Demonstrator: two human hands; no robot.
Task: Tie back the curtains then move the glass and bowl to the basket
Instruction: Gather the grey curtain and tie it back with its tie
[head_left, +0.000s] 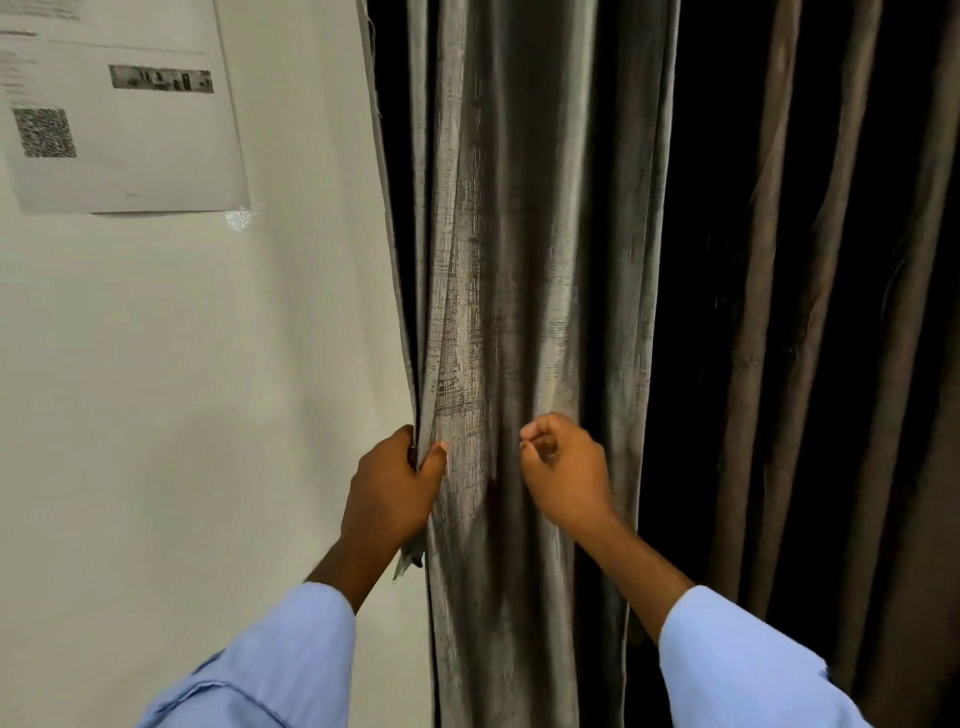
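Grey woven curtain (519, 312), left hand (395, 488) gripping its edge.

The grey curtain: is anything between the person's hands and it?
Nothing visible. The left hand already grips the grey curtain at its edge by the wall; the right hand is curled right in front of the folds.

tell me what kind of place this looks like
Probably an indoor room at a window or doorway, dark beyond. Floor-length grey curtain hangs beside a plain white wall with a printed sheet bearing a QR code stuck on it. Home or workplace: cannot tell.
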